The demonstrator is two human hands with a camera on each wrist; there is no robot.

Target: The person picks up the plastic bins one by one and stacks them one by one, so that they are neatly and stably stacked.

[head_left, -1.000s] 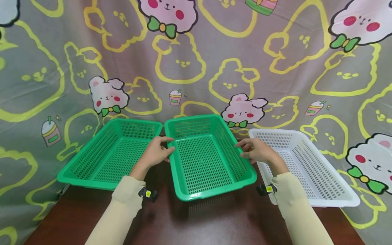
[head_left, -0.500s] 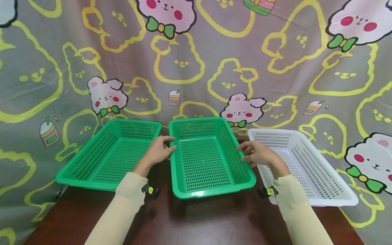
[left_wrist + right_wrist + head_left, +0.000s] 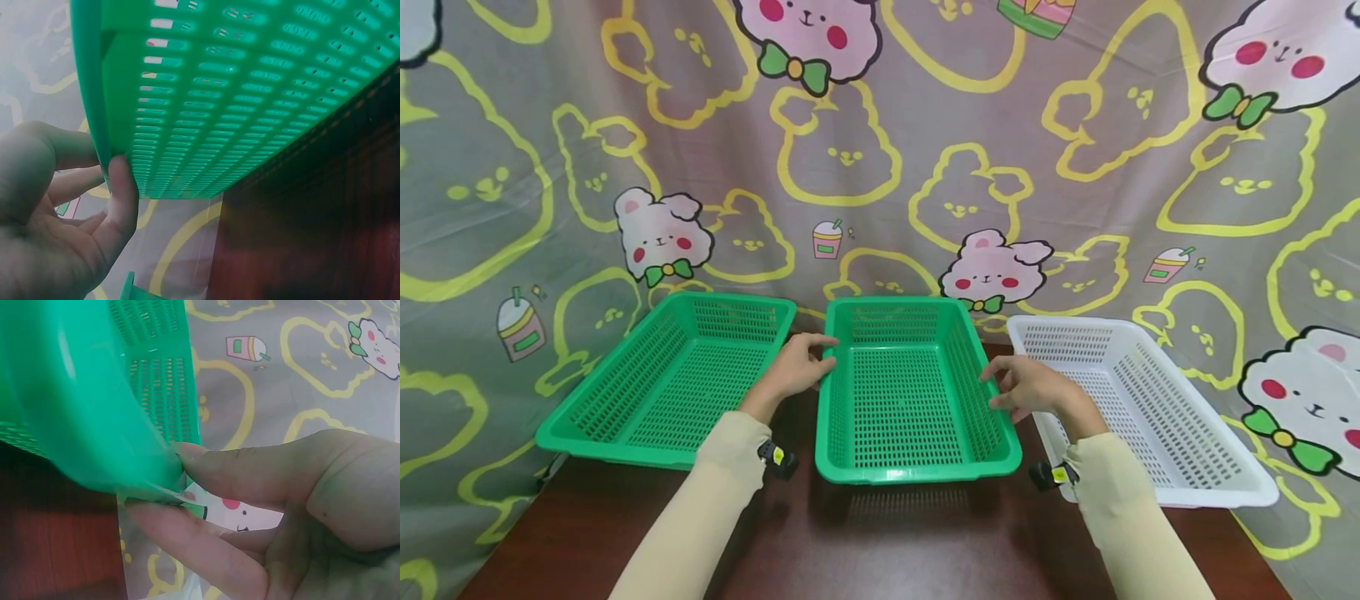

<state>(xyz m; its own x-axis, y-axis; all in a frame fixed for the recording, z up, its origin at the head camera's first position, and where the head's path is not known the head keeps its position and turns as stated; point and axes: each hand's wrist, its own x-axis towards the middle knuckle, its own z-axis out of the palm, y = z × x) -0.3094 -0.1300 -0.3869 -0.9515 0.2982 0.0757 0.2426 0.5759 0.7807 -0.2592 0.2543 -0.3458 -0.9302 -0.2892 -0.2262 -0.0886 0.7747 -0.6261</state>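
Observation:
A green slotted plastic basket (image 3: 917, 474) is at the middle of the table, its long sides running away from me. My left hand (image 3: 797, 365) pinches its left rim; in the left wrist view a finger (image 3: 124, 187) curls under the lip against the slotted wall. On the opposite side my right hand (image 3: 1028, 385) grips the right rim, with the thumb (image 3: 231, 469) above the edge and fingers below it in the right wrist view. Nothing lies inside the basket.
A second green basket (image 3: 617, 451) stands left of the middle one. To the right is a white slotted basket (image 3: 1217, 497). They share a dark reddish-brown table (image 3: 895, 550), backed by a patterned curtain (image 3: 865, 117).
The middle basket has turned from a slant to nearly straight, its far end shifting right and nearer to me. Both hands have moved along with its rims, keeping their grip.

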